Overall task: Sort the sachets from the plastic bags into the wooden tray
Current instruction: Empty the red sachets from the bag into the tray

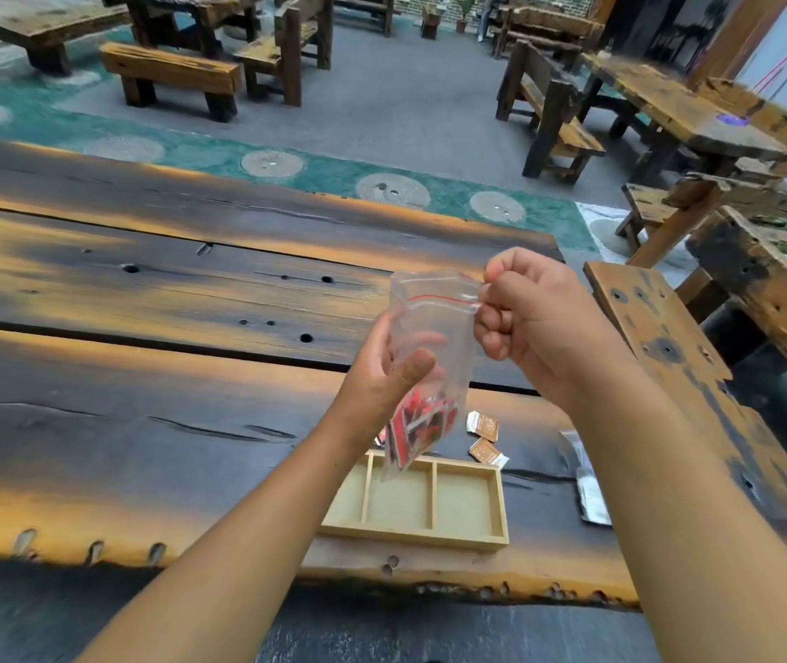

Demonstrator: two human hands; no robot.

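- Dark, scorched plank table (143, 423): it carries all the work. The bag is held up above it, so anything that slips out falls to the boards, and a sachet landing near the front edge could well go on to the floor.
- Pale wooden tray with three open compartments (497, 500): it lies flat near the table's front edge, directly beneath the bag, and the compartments in view appear bare. Tipping the whole bag at once would likely mix the kinds in one compartment or scatter them over the low rim.
- Clear plastic zip bag with a red seal line (434, 327): it hangs upright between both hands, with its mouth at the top. A sharp tug at the seal could jerk it free or tear it.
- Right hand (540, 323): clenched, pinching the bag's top right corner at the seal.
- Left hand (382, 375): grasping the bag's middle, thumb in front and fingers behind the film.
- Second, flat plastic bag with pale contents (585, 490): it lies on the table just right of the tray, untouched.
- Red and dark sachets (422, 425): bunched at the bottom of the held bag, below the left hand's grip and well below the right-hand pinch; neither hand touches them directly.
- Two orange-brown sachets (485, 440): loose on the table just beyond the tray's far right corner, outside it.
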